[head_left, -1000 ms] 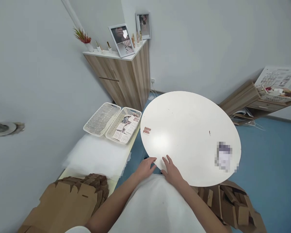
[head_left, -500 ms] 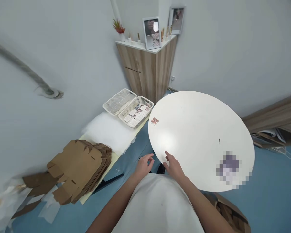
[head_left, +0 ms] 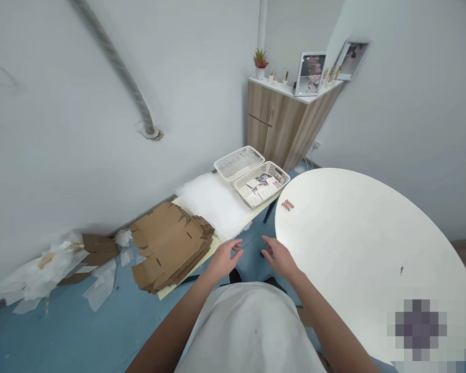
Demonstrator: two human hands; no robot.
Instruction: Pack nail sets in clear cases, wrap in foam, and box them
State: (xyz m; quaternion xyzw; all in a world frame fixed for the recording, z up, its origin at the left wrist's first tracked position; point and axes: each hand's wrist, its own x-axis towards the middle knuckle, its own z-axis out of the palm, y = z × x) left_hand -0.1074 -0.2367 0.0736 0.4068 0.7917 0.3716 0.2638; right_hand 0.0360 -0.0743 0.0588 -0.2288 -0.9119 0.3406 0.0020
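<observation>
My left hand (head_left: 226,256) hangs in the air in front of my body, fingers apart, with nothing in it. It is nearest to the stack of flat brown cardboard boxes (head_left: 166,238) on the narrow side table (head_left: 216,243). Facing it across a gap, my right hand (head_left: 278,255) is also open and holds nothing. That hand is by the left edge of the round white table (head_left: 357,228). A small card with rows of reddish shapes (head_left: 287,205) lies near that table's left rim.
Behind the boxes lie white sheets (head_left: 217,202) and two white plastic baskets, one (head_left: 284,179) with printed cards, the other (head_left: 217,165) with clear items. A wooden corner cabinet (head_left: 275,124) stands beyond. Crumpled wrapping (head_left: 34,274) lies at the floor's left. A blurred patch covers something on the round table.
My view has swung left, so the side table and boxes now sit nearer the middle. Both hands stay raised, apart and empty.
</observation>
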